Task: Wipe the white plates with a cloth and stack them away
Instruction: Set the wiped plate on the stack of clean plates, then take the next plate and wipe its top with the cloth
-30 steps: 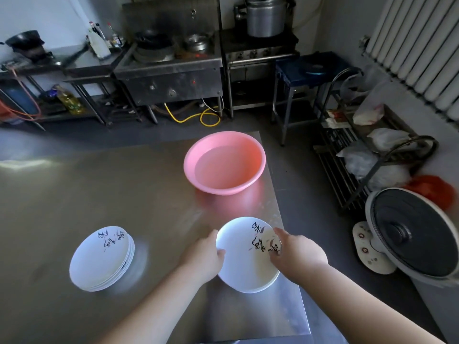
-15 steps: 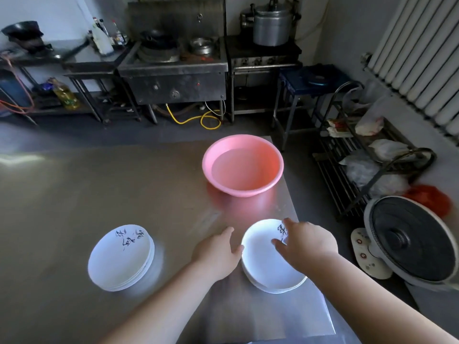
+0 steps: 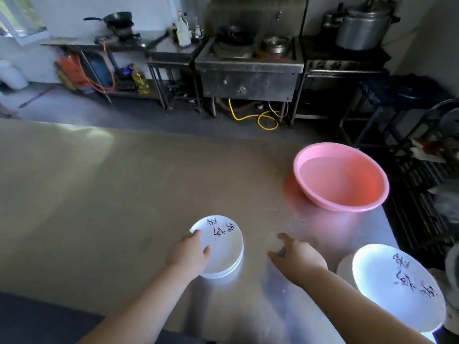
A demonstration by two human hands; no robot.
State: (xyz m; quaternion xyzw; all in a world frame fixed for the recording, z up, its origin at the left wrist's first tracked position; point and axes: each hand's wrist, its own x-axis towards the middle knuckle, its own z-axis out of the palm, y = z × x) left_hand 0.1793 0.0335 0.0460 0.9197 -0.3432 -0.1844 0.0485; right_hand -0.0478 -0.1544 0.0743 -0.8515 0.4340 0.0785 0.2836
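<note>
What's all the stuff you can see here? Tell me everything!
table: one, shiny steel, across the foreground
basin: one, pink, with water in it, far right of the table
middle plate stack: one, white with dark writing, near the table's front edge
right plate stack: one, white with dark writing, lower right corner
stove: one, grey steel, at the back
big pot: one, silver, top right
wok: one, black, top left
oil bottle: one, yellow, low back shelf
left grip: bare hand, resting on the middle plate stack
right grip: bare hand, empty, between the stacks
</note>
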